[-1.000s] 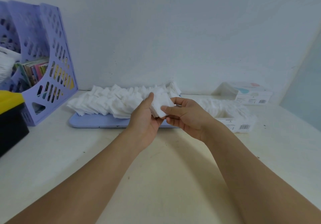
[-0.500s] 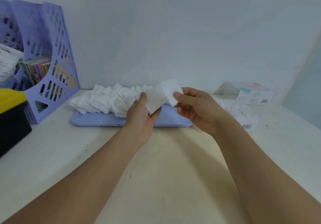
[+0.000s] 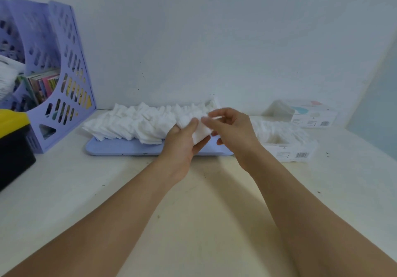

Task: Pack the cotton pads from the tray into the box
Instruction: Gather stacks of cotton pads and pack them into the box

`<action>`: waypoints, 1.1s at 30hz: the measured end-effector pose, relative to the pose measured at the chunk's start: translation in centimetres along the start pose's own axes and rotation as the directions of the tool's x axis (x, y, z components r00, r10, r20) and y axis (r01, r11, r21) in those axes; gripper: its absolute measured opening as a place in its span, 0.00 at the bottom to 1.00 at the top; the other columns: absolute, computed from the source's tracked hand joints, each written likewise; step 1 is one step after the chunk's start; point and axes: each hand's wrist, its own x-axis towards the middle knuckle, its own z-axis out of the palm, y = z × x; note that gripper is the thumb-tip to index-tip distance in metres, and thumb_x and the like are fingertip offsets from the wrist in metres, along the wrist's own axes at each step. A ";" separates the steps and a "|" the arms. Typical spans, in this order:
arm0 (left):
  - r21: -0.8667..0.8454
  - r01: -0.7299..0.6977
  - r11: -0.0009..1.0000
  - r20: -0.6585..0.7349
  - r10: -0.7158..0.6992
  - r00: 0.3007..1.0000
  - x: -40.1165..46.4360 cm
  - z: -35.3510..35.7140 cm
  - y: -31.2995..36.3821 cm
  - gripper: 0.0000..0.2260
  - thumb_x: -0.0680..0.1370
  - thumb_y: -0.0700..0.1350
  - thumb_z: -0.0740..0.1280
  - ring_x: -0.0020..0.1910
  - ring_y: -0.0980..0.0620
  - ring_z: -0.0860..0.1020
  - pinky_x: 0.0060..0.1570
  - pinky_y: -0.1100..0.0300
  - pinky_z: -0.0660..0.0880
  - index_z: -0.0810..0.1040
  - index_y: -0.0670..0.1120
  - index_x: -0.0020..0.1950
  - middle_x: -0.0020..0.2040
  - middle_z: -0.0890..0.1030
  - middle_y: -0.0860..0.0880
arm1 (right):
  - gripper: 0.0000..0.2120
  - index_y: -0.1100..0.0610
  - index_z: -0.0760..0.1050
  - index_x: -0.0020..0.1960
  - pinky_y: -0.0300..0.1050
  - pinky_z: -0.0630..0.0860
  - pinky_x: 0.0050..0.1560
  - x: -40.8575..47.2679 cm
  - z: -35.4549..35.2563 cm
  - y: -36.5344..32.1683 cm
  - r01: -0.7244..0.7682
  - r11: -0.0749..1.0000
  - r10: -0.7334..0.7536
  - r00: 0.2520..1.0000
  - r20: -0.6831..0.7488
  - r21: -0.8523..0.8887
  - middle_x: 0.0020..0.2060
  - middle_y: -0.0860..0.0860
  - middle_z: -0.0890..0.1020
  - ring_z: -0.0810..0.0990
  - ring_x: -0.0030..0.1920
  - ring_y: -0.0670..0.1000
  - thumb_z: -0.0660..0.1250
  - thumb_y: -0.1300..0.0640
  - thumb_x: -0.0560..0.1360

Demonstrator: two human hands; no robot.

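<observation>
**Hands over tray, pads in left grip**

Hands met at centre frame above the right end of the tray [image 3: 120, 147]. Left hand [image 3: 182, 145] had its thumb and fingers curled round a small stack of pads [image 3: 200, 133], holding them just above the tray's near edge. Right hand [image 3: 232, 130] sat just to the right, fingers loosely bent, fingertips close to or touching the stack's upper edge; motion blur prevented telling whether it pinched a pad.

Remaining pads [image 3: 137, 124] lay in a long overlapping heap along the tray, from its left end to behind the hands. Tray was lilac, flat, lying on the table [image 3: 193, 212] near the wall.

Box [image 3: 287, 150] stood right of centre, touching or just beside the tray's right end, open on top and partly filled with white pads. Second box [image 3: 309, 115] stood behind it, at right, near the wall.

File rack [image 3: 64, 83], lilac, holding books, stood at upper left. Black case [image 3: 12, 147] with a yellow lid occupied the left edge.
</observation>
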 end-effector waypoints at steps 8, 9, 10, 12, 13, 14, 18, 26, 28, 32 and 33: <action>0.141 0.004 0.990 0.132 -0.023 0.991 -0.7 0.9 -0.5 0.13 0.82 0.51 0.62 0.57 0.53 0.83 0.43 0.58 0.79 0.84 0.48 0.56 0.63 0.81 0.47 | 0.47 0.39 0.73 0.69 0.53 0.81 0.57 0.7 2.6 1.5 -0.150 0.983 0.131 0.978 0.161 0.110 0.63 0.43 0.81 0.81 0.62 0.45 0.65 0.15 0.56; 0.162 -0.003 0.987 0.134 -0.019 0.991 -0.6 0.9 -0.5 0.13 0.80 0.53 0.64 0.56 0.52 0.83 0.42 0.58 0.79 0.85 0.49 0.56 0.64 0.80 0.47 | 0.48 0.37 0.73 0.69 0.53 0.82 0.54 0.8 2.5 1.6 -0.139 0.982 0.120 0.981 0.153 0.125 0.63 0.43 0.81 0.82 0.61 0.45 0.65 0.15 0.55; 0.172 0.003 0.985 0.134 -0.026 0.991 -0.5 0.7 -0.5 0.16 0.77 0.54 0.66 0.56 0.51 0.83 0.43 0.56 0.80 0.83 0.48 0.59 0.65 0.80 0.46 | 0.47 0.38 0.72 0.70 0.53 0.81 0.55 0.5 2.5 1.2 -0.138 0.984 0.122 0.983 0.141 0.112 0.65 0.44 0.80 0.81 0.62 0.46 0.64 0.16 0.57; 0.212 0.017 0.977 0.151 -0.051 0.987 0.0 0.1 -0.3 0.22 0.75 0.52 0.69 0.58 0.46 0.83 0.53 0.48 0.81 0.78 0.44 0.66 0.64 0.81 0.43 | 0.38 0.42 0.67 0.75 0.46 0.73 0.64 -0.2 2.2 -0.1 -0.077 0.996 0.069 0.988 0.138 0.054 0.70 0.44 0.74 0.75 0.68 0.45 0.63 0.25 0.70; 0.266 0.008 0.964 0.187 -0.060 0.981 0.1 -0.2 -0.2 0.21 0.76 0.50 0.69 0.60 0.43 0.81 0.58 0.45 0.79 0.76 0.44 0.67 0.63 0.81 0.41 | 0.32 0.43 0.65 0.76 0.40 0.69 0.63 -0.4 1.8 -0.3 -0.011 1.000 0.008 0.992 0.124 0.025 0.71 0.44 0.72 0.72 0.69 0.44 0.62 0.32 0.76; 0.328 -0.008 0.945 0.227 -0.070 0.971 0.1 -0.4 -0.3 0.19 0.78 0.50 0.69 0.61 0.41 0.80 0.61 0.43 0.77 0.76 0.44 0.67 0.63 0.81 0.41 | 0.27 0.43 0.65 0.76 0.37 0.67 0.62 -0.6 1.5 -0.5 0.074 0.997 -0.073 0.993 0.089 -0.008 0.72 0.43 0.70 0.70 0.69 0.44 0.62 0.37 0.80; 0.421 -0.064 0.905 0.239 -0.042 0.970 0.1 -0.8 -0.3 0.14 0.79 0.48 0.71 0.61 0.43 0.81 0.51 0.51 0.82 0.77 0.46 0.64 0.61 0.82 0.45 | 0.21 0.43 0.68 0.75 0.39 0.63 0.71 -0.7 0.3 -0.5 0.240 0.965 -0.233 0.970 0.069 -0.109 0.72 0.39 0.68 0.67 0.72 0.40 0.60 0.44 0.83; 0.417 -0.060 0.907 0.247 -0.050 0.968 -0.2 -0.8 -0.1 0.17 0.78 0.34 0.69 0.52 0.48 0.85 0.46 0.56 0.82 0.72 0.41 0.65 0.58 0.83 0.43 | 0.32 0.45 0.60 0.79 0.54 0.69 0.73 -0.8 0.2 0.1 0.080 0.972 0.000 0.941 0.339 -0.223 0.76 0.42 0.66 0.66 0.74 0.47 0.62 0.44 0.77; 0.421 -0.058 0.905 0.237 -0.048 0.970 -0.2 -1.0 -0.2 0.20 0.77 0.32 0.69 0.52 0.49 0.84 0.43 0.61 0.80 0.70 0.41 0.67 0.58 0.82 0.44 | 0.36 0.44 0.60 0.79 0.54 0.72 0.70 -0.5 0.1 0.3 0.068 0.963 0.031 0.933 0.359 -0.261 0.74 0.43 0.68 0.70 0.71 0.48 0.63 0.44 0.72; 0.442 -0.085 0.893 0.224 -0.017 0.975 0.1 -1.0 -0.4 0.26 0.75 0.29 0.70 0.48 0.54 0.84 0.46 0.62 0.81 0.66 0.44 0.68 0.60 0.80 0.44 | 0.29 0.54 0.66 0.77 0.37 0.81 0.53 -0.1 -0.5 0.2 0.197 0.930 -0.079 0.932 0.355 -0.310 0.66 0.49 0.76 0.79 0.59 0.46 0.67 0.58 0.78; 0.449 -0.108 0.887 0.233 0.000 0.972 0.3 -1.1 -0.5 0.28 0.74 0.29 0.71 0.51 0.53 0.84 0.51 0.58 0.81 0.64 0.47 0.68 0.62 0.78 0.44 | 0.26 0.55 0.71 0.74 0.33 0.79 0.48 0.0 -0.8 0.0 0.245 0.905 -0.122 0.933 0.339 -0.347 0.62 0.49 0.80 0.81 0.56 0.45 0.69 0.59 0.77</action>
